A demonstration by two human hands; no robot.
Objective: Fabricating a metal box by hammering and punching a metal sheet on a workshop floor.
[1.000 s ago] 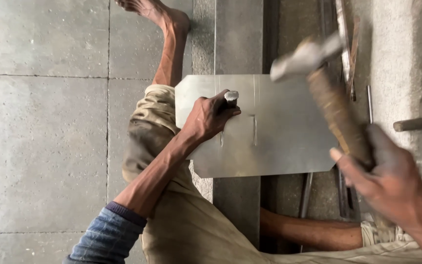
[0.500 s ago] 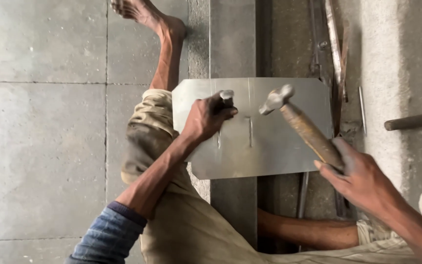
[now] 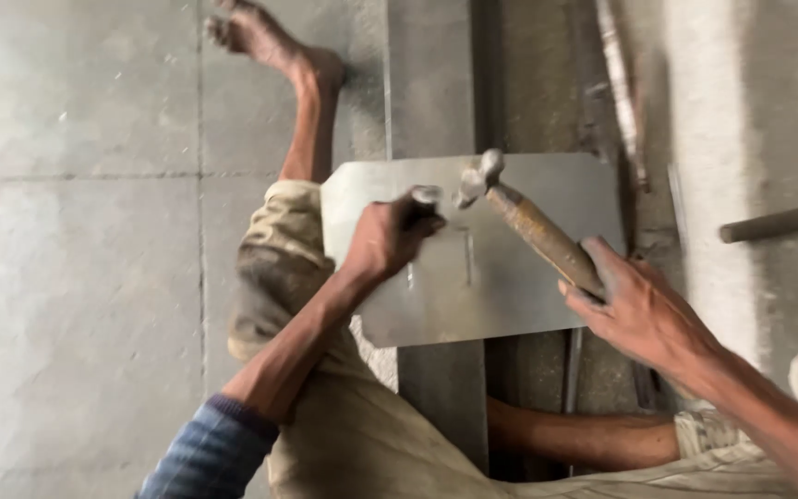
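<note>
The left hand point(image 3: 390, 236) is curled into a fist, knuckles up, its forearm running down-left to a blue cuff at the lower edge of the view. The right hand point(image 3: 634, 305) comes in from the lower right, wrist bent, fingers wrapped tight, though motion blur leaves the thumb unclear. Both legs are bare below the knee.

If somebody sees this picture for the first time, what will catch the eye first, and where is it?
At the centre, the right hand swings a hammer with a rusty handle, its head next to the top of a metal punch that the left hand holds upright. Under both lies a shiny metal sheet on a grey steel beam. A bare foot stretches over the concrete floor at top left.
</note>
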